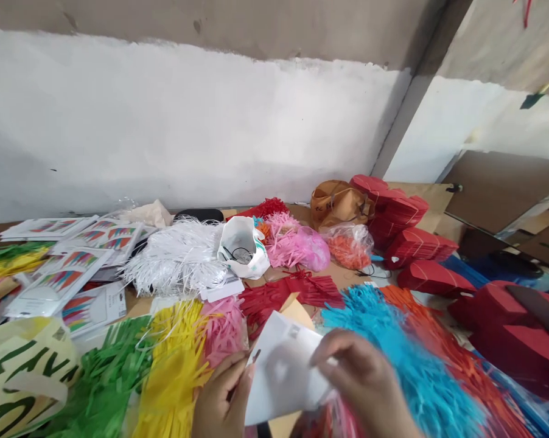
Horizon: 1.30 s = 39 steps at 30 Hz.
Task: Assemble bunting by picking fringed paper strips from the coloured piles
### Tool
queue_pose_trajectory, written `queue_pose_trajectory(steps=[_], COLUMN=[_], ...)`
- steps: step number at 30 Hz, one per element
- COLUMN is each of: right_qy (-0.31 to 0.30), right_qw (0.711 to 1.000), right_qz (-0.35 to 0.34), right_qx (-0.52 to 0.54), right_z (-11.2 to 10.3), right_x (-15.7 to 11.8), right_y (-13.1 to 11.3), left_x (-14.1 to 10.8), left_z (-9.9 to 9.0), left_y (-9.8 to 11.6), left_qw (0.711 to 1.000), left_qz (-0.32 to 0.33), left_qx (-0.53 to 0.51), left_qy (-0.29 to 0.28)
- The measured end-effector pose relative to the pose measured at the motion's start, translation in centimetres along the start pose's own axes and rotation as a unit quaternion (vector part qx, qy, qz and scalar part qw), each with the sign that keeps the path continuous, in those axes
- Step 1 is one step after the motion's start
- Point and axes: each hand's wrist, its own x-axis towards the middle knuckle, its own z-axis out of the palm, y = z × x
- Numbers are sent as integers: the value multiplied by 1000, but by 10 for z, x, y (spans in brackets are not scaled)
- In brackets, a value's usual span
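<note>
A white paper card [286, 368], with a small printed mark near its upper edge, is tilted up in front of me. My left hand [224, 395] grips its left edge between thumb and fingers. My right hand [361, 371], slightly blurred, has its fingertips pinched together at the card's right side. Brown paper [298, 311] shows behind the card, and pink strips in clear plastic [332, 420] lie below it. Around my hands are bundles of paper fringe: yellow [176, 365], pink [224, 328], dark red [293, 292] and blue [406, 359].
Green fringe [110, 377] and a printed yellow bag [23, 371] lie left. Packaged tassel sets [64, 277] are stacked behind them. White fringe [174, 255] adjoins a white open bag [244, 246]. Red bundles [525, 328] and orange fringe [457, 359] fill the right; a wall stands behind.
</note>
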Motion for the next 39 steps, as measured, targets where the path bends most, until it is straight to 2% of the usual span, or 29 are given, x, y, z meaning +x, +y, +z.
queue_pose_trajectory(steps=[3,6,11,17,20,22,25,26,28,30,32,34,37,39], right_qy=[-12,25,81,99,109,136,206,203,130,41,-4,-60,-184,-177], right_qw=[992,985,988,991,989,979,940,925,908,905,903,900,889,882], right_qz=[103,139,108,87,80,64,-57,-106,-153,-134,-117,-129,-154,-178], right_qx=[75,100,73,-2,-66,-137,-265,-304,-368,-402,-413,-412,-390,-400], right_z=[38,60,61,68,60,43,10,2,-8,-8,-4,-3,-7,-8], right_x=[-21,-21,-17,-22,-17,-11,-2,0,1,1,-1,-1,4,6], right_y=[25,41,42,42,52,58,58,54,44,30,17,4,-9,-7], left_x=[-8,-15,-21,-24,-23,-22,-17,-14,-9,-4,-1,3,17,32], left_z=[15,26,29,28,26,22,14,10,4,-2,-8,-15,-31,-48], left_y=[-4,-5,-8,-5,-3,-4,-8,-9,-8,-5,0,2,-14,-40], left_qw=[996,993,992,991,991,992,993,994,995,993,991,987,982,985], left_qz=[33,68,82,102,108,104,93,92,98,112,120,132,167,151], left_qx=[24,25,19,3,2,1,8,13,22,37,65,86,87,88], left_qy=[78,97,90,89,85,75,73,63,30,2,1,-6,-31,-8])
